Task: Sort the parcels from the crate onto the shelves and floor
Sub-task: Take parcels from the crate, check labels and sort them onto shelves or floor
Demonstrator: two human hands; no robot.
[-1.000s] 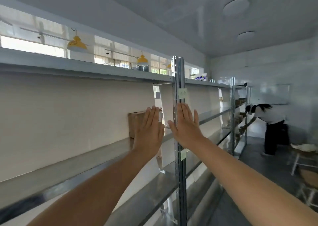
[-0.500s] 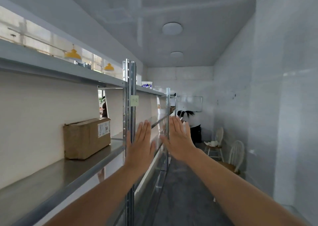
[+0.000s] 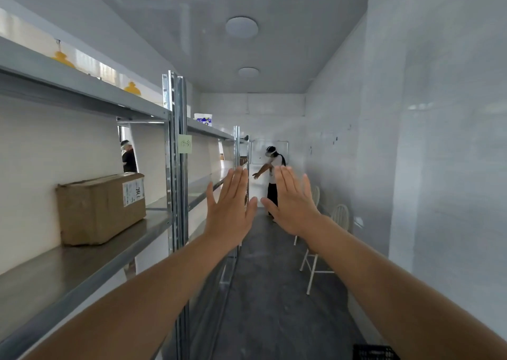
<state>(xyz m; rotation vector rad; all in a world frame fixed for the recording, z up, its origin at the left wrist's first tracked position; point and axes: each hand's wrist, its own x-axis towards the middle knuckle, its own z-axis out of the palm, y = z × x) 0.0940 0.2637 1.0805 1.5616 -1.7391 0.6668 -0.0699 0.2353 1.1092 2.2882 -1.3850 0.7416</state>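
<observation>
The brown cardboard parcel (image 3: 101,208) sits flat on the middle metal shelf (image 3: 82,266), pushed back close to the pale rear panel, with its white label on the end that faces the aisle. That looks like a finished placement, turned so the label can be read in passing. It stands just left of the shelf's upright post (image 3: 175,184), which carries a small green note (image 3: 185,144), probably marking the bay. Both hands are out in the aisle, past that post. The left hand (image 3: 230,208) and the right hand (image 3: 293,203) are raised side by side with palms facing away, fingers straight and held close, thumbs near each other but not touching, and neither has hold of anything. Held flat and bare like this, they seem to be between parcels rather than reaching for one. The parcel is well to the left of the left hand at about the same height, with the post between them, and nothing touches it. A dark latticed corner (image 3: 375,353) at the bottom edge, under the right forearm, may be the crate, though too little shows to be sure. Further out, white chairs (image 3: 318,252) stand along the right wall, and another person (image 3: 273,178) is at the far end of the aisle.
</observation>
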